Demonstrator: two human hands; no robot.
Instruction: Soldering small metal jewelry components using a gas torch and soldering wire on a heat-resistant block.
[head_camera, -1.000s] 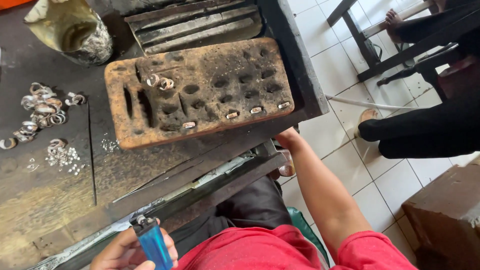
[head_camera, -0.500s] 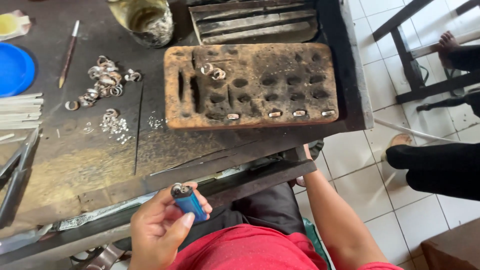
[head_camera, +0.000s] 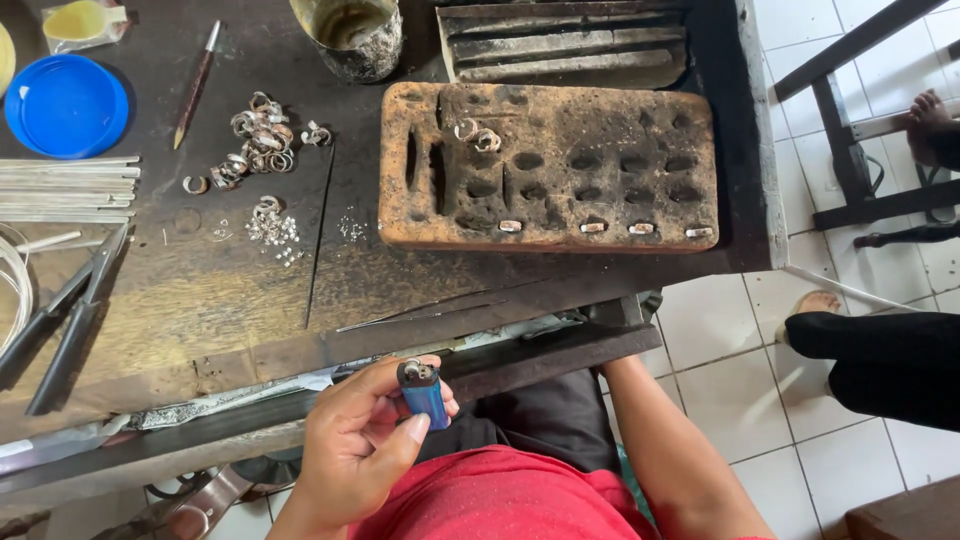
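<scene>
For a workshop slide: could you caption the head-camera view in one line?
Left hand holds a blue lighter at a workbench bearing a charred block and metal rings.

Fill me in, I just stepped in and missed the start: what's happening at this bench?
A person seated at a dark workbench holds a blue lighter upright in the left hand, thumb alongside it. The right hand is hidden under the bench; only the forearm shows. On the bench lie a scorched block with pits and a few small metal pieces, a heap of metal rings, pliers and a blue lid. Nothing is lit.
</scene>
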